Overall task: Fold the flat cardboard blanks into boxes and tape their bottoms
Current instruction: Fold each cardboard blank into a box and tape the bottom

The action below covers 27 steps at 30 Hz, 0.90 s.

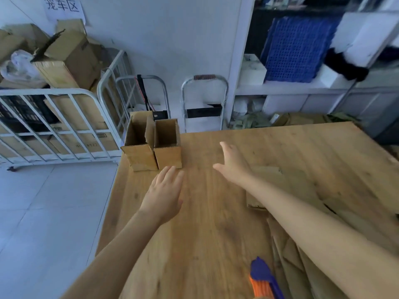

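Boxes (152,145) upright at frame centre-left on bench (205,223), blanks (302,244) lower right; hands, left (165,195) and right (232,162), apart, empty; best fetch one blank, squaring corners before taping.

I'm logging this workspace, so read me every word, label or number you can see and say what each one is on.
"笼车区": handwritten on the white paper sign taped to the wall, top left.
Dark print on the brown cardboard carton behind the white metal cage rails: too blurred to read.
The two folded brown cardboard boxes on the wooden table: no text visible.
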Each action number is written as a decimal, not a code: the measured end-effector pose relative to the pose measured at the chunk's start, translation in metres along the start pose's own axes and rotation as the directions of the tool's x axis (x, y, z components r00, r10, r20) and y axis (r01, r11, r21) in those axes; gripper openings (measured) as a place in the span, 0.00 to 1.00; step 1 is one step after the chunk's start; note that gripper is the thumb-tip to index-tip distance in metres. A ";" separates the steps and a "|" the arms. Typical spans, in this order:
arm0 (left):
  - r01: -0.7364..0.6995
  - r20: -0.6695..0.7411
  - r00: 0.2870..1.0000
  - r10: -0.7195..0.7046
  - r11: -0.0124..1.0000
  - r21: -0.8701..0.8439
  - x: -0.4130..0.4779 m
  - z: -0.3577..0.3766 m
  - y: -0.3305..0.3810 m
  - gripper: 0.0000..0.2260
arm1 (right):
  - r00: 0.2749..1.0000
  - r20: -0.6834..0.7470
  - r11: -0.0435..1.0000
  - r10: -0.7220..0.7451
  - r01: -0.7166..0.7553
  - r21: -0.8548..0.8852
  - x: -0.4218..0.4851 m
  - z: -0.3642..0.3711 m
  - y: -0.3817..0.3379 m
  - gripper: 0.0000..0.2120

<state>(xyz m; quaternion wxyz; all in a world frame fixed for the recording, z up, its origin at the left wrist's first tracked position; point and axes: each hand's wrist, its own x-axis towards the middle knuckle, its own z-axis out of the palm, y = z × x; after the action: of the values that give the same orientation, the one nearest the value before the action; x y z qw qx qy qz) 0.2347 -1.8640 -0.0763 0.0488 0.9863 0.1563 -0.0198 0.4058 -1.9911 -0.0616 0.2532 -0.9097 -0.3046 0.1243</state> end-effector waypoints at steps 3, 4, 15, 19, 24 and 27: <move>-0.014 0.043 0.999 0.015 1.000 -0.008 -0.002 0.003 0.046 0.33 | 0.996 0.023 0.995 0.085 -0.084 -0.056 -0.029 -0.029 0.048 0.31; -0.025 0.052 0.998 0.025 1.000 -0.006 -0.002 0.005 0.061 0.33 | 0.993 0.029 0.991 0.113 -0.111 -0.068 -0.038 -0.037 0.064 0.31; 0.077 0.265 0.964 0.007 0.949 -0.306 0.023 0.021 0.184 0.31 | 0.925 0.106 0.928 0.365 -0.352 -0.122 -0.093 -0.099 0.194 0.25; 0.361 0.365 0.916 -0.165 0.736 -0.573 0.036 0.032 0.208 0.22 | 0.898 0.140 0.909 0.416 -0.416 -0.034 -0.100 -0.097 0.212 0.26; 0.469 0.329 0.881 -0.340 0.539 -0.700 0.040 0.044 0.224 0.04 | 0.901 0.143 0.888 0.411 -0.431 0.162 -0.103 -0.092 0.209 0.24; 0.453 0.202 0.860 -0.468 0.518 -0.726 0.037 0.037 0.219 0.06 | 0.923 0.090 0.883 0.373 -0.383 0.272 -0.106 -0.100 0.197 0.24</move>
<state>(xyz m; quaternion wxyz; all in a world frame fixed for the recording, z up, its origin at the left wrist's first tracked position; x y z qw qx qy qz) 0.3372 -2.0642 -0.0958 0.4440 0.7978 0.4056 0.0438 0.4581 -2.2301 -0.0752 0.3469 -0.9033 -0.1046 0.2296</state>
